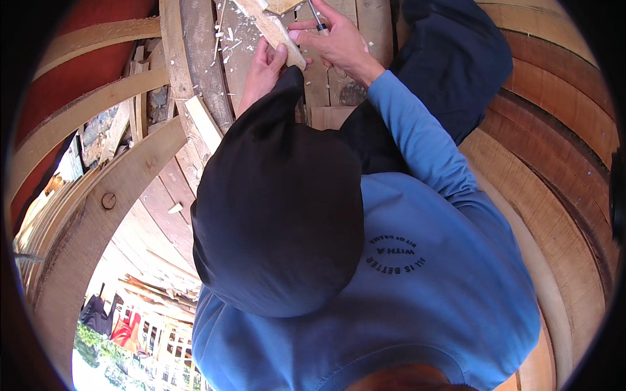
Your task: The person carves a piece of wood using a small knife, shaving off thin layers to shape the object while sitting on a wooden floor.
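A long pale strip of wood (pixel 282 40) slants across the top of the view, its upper end running out of the frame. My left hand (pixel 262 70) is closed round its lower part, thumb on top, just above my knee. Close by on the other side, my right hand (pixel 344 44) grips a chisel (pixel 322 28) with a thin metal shaft and a dark collar. Most of its handle is hidden in my palm, and its tip is cut off by the upper edge. The fingers of my right hand are beside the wood; I cannot tell whether they touch it.
Wood chips (pixel 233 40) are scattered over the floor planks (pixel 318 85). A loose pale batten (pixel 203 122) lies left of my bent knee (pixel 277 189). Curved wooden ribs (pixel 107 176) rise on the left, and curved planks (pixel 554 117) wall the right side.
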Tool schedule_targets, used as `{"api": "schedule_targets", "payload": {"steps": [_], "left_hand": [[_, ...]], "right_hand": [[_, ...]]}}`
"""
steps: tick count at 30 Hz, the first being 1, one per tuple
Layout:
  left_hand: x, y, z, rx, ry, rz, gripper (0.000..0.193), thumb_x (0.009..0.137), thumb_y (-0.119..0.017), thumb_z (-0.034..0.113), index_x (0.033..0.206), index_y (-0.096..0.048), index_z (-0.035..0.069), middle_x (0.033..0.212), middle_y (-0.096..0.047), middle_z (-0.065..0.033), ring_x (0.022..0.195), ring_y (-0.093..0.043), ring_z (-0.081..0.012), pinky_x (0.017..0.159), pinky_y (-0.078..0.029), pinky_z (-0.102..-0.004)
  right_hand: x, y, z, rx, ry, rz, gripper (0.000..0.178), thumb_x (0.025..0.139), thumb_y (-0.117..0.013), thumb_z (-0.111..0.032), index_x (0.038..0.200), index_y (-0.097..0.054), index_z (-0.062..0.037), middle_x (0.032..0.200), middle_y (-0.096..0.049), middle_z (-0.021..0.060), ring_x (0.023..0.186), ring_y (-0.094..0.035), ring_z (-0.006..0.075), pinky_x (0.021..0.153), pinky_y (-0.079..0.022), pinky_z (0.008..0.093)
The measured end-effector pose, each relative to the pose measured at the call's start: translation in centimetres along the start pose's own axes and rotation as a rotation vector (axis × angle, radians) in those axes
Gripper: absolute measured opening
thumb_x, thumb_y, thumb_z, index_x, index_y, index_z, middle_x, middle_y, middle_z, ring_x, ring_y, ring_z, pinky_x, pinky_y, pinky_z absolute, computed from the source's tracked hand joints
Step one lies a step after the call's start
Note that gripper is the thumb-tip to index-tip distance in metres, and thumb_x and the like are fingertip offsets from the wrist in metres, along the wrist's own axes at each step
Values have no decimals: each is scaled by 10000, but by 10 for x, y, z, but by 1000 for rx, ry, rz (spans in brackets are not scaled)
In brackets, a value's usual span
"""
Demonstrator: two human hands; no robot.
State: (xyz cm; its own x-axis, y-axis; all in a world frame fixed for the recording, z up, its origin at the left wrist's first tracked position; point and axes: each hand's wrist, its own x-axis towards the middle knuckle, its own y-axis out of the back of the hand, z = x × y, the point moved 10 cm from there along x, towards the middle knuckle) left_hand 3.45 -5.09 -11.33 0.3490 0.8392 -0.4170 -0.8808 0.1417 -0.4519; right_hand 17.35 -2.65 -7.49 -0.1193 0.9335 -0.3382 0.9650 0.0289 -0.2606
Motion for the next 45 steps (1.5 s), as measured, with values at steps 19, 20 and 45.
{"api": "schedule_targets", "payload": {"steps": [19,20,45], "left_hand": [[-16,23,70,-170,371,-544,923,1049,-269,677,1434,-416,-149,956,-676,-214,680,-671,-244,551,-561,-285],[-19,14,72,-206,400,-600,917,1052,-269,665,1437,-412,-154,943,-679,-215,651,-670,-250,535,-568,-288],[-8,0,50,-440,277,18,305,1048,-630,341,1032,-493,68,679,-516,-6,496,-477,-60,419,-385,-190]], "right_hand": [[11,-13,-80,-711,499,-120,866,823,-599,53,1596,-427,-298,891,-705,127,793,-686,251,763,-543,343],[13,-14,-85,-733,569,-112,857,819,-589,63,1587,-443,-289,896,-703,137,798,-687,261,766,-545,346],[-2,-9,-25,-829,-37,-10,468,1063,-517,-231,1501,-532,-394,825,-684,132,690,-656,216,751,-558,392]]}}
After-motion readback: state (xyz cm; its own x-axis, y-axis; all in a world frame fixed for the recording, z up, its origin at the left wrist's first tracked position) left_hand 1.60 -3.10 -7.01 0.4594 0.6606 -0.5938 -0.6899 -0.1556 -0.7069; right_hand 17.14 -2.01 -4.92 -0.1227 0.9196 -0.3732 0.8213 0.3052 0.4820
